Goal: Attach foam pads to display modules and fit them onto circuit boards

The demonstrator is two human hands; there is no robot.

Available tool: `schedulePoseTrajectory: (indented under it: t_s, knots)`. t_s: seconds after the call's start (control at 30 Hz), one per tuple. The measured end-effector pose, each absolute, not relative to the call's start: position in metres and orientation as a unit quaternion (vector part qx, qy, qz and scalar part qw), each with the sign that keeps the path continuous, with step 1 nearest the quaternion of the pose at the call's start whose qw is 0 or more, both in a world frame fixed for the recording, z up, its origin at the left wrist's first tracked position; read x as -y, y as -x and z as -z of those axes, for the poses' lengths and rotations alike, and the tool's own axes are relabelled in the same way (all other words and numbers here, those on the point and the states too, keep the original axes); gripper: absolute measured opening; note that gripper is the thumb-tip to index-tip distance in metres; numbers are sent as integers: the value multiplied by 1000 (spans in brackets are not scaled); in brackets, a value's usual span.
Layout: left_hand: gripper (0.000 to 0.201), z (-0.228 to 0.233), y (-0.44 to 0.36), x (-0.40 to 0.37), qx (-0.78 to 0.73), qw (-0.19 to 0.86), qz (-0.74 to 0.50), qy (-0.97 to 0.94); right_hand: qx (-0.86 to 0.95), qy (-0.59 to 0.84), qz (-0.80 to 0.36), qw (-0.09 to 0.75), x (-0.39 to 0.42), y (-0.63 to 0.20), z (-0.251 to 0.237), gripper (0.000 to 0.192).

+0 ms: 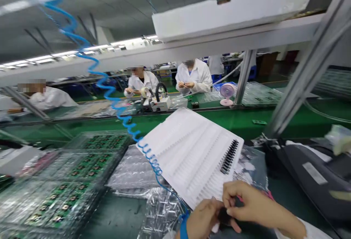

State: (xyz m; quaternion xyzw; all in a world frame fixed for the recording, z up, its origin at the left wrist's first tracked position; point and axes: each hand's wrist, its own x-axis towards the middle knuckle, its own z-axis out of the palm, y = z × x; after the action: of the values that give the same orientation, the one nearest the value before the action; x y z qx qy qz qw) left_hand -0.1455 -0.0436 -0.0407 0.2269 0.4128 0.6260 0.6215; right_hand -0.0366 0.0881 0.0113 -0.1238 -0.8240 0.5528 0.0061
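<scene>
Matt white foam-like slotted tray (189,151) above the grip; glossy clear plastic bags (137,173) left of it; glossy blue coiled plastic hose (109,92).

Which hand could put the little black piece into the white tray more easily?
Probably the right hand. Its fingers pinch the small dark piece just below the white tray, near the row of black parts. The left hand sits lower, seemingly steadying the piece.

Left hand (204,219): sitting at the bottom centre of the frame, fingers curling inward, wrist wearing a blue band.
Right hand (246,204): reaching in from the lower right, fingertips (229,209) pinching together against the left hand.
</scene>
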Motion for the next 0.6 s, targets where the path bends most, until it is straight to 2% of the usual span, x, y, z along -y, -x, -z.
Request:
schedulePoseTrajectory:
  t_s: [0.1, 0.23, 0.4, 0.6]
  knots:
    - [47, 36, 148, 45, -401, 649, -596, -252, 824, 117, -555, 10, -91, 36, -11, 8]
    - [45, 39, 148, 43, -393, 656, -612, -202, 840, 138, -525, 15, -103, 41, 0, 4]
    - [34, 48, 148, 34, -401, 619, -669, -94, 874, 292, -372, 110, -119, 55, 24, 11]
    - [36, 50, 140, 36, -395, 591, -703, -30, 904, 324, -251, 121, -119, 62, 46, 12]
